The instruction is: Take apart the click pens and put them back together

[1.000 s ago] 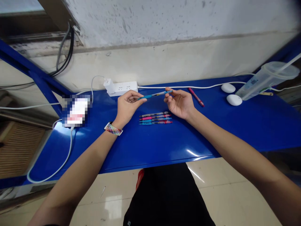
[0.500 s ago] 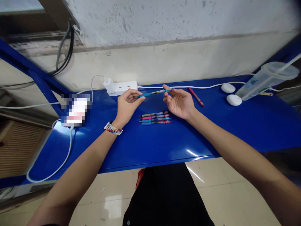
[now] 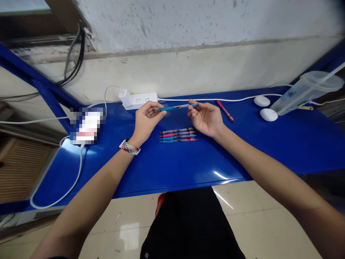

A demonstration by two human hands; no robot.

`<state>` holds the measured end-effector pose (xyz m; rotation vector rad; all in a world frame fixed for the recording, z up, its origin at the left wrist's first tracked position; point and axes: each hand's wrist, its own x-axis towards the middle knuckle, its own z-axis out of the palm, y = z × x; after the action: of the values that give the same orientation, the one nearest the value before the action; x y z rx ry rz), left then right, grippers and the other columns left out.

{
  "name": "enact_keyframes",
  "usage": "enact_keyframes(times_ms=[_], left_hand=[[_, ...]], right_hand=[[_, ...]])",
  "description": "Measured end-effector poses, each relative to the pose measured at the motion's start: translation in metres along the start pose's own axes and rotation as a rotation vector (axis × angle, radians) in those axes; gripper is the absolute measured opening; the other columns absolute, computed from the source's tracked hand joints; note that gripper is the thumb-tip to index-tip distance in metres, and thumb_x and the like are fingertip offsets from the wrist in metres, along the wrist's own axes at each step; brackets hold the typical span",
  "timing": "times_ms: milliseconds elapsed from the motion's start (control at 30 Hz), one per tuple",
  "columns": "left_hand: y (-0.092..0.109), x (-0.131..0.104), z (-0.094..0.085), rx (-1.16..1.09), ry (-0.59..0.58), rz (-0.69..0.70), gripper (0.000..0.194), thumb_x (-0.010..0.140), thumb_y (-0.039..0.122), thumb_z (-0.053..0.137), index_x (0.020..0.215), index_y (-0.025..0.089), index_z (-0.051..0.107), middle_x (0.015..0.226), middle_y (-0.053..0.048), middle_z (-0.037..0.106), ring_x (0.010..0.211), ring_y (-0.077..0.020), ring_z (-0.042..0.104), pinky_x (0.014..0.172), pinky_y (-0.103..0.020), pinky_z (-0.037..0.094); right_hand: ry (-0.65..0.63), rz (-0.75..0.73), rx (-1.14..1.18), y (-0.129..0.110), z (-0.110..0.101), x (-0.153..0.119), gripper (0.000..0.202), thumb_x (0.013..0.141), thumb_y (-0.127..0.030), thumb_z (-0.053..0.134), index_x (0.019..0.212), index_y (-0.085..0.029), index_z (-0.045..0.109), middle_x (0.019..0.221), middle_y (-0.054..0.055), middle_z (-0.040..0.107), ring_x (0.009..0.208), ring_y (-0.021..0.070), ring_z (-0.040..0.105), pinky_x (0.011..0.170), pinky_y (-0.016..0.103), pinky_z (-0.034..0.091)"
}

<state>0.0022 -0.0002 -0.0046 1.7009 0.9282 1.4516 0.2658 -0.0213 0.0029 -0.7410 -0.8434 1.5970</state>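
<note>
Apparently, a slender pen (image 3: 176,107) is being held up for handling between both hands, above the table (image 3: 161,169) and just beyond a row of four pens (image 3: 176,135), and any next move is probably calling for a steady pinch and a light touch. It is showing a blue grip, a clear barrel with a darker core and a bluish far end. The left hand (image 3: 147,117) is pinching the grip end, while the right hand (image 3: 207,118) is touching the opposite end, how firmly I cannot tell, with a reddish pen (image 3: 225,111) resting nearby.
</note>
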Motion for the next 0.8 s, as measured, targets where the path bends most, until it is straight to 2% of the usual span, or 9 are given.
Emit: enact_keyframes(times_ms=[167, 367, 500, 600, 667, 800], left_hand=[[0.001, -0.001, 0.001, 0.004, -0.011, -0.014, 0.017, 0.087, 0.025, 0.089, 0.101, 0.024, 0.080, 0.107, -0.007, 0.084, 0.097, -0.0219, 0.081, 0.091, -0.038, 0.069], [0.000, -0.001, 0.001, 0.003, -0.005, -0.008, 0.015, 0.088, 0.024, 0.089, 0.101, 0.023, 0.081, 0.104, -0.006, 0.083, 0.095, -0.0206, 0.080, 0.091, -0.037, 0.068], [-0.003, 0.000, 0.000, -0.039, 0.028, 0.005, 0.020, 0.084, 0.025, 0.093, 0.102, 0.023, 0.084, 0.102, -0.005, 0.085, 0.090, -0.0176, 0.079, 0.087, -0.033, 0.067], [-0.004, 0.001, 0.000, -0.039, 0.049, -0.013, 0.023, 0.081, 0.027, 0.096, 0.101, 0.022, 0.086, 0.098, -0.005, 0.086, 0.088, -0.0178, 0.080, 0.085, -0.032, 0.067], [-0.003, 0.001, 0.001, -0.036, 0.059, -0.028, 0.023, 0.080, 0.027, 0.096, 0.100, 0.022, 0.086, 0.095, -0.005, 0.086, 0.088, -0.0189, 0.081, 0.085, -0.033, 0.067], [0.000, 0.000, 0.002, -0.023, 0.067, -0.034, 0.022, 0.080, 0.027, 0.096, 0.099, 0.023, 0.088, 0.093, -0.005, 0.087, 0.088, -0.0201, 0.083, 0.086, -0.035, 0.069]], right_hand=[[0.037, 0.022, -0.007, -0.002, 0.001, 0.000, 0.026, 0.093, -0.026, 0.067, 0.114, -0.019, 0.079, 0.102, 0.006, 0.086, 0.092, 0.0170, 0.081, 0.086, 0.028, 0.070], [0.021, 0.045, 0.125, -0.002, 0.000, 0.001, 0.029, 0.094, -0.026, 0.066, 0.119, -0.017, 0.079, 0.106, 0.007, 0.088, 0.096, 0.0180, 0.083, 0.084, 0.027, 0.072], [-0.113, 0.082, 0.254, 0.000, -0.007, 0.004, 0.027, 0.100, -0.021, 0.061, 0.122, -0.018, 0.076, 0.103, 0.004, 0.088, 0.093, 0.0140, 0.085, 0.083, 0.022, 0.073], [-0.199, 0.127, 0.370, 0.001, -0.010, 0.006, 0.024, 0.101, -0.013, 0.056, 0.117, -0.019, 0.074, 0.097, 0.002, 0.088, 0.089, 0.0124, 0.086, 0.081, 0.020, 0.073], [-0.170, 0.139, 0.390, 0.001, -0.008, 0.005, 0.022, 0.101, -0.011, 0.056, 0.113, -0.019, 0.074, 0.093, 0.002, 0.087, 0.087, 0.0118, 0.087, 0.081, 0.019, 0.073], [-0.020, 0.147, 0.361, -0.003, 0.001, 0.003, 0.026, 0.105, -0.013, 0.052, 0.115, -0.018, 0.075, 0.093, 0.003, 0.087, 0.088, 0.0110, 0.086, 0.083, 0.017, 0.071]])
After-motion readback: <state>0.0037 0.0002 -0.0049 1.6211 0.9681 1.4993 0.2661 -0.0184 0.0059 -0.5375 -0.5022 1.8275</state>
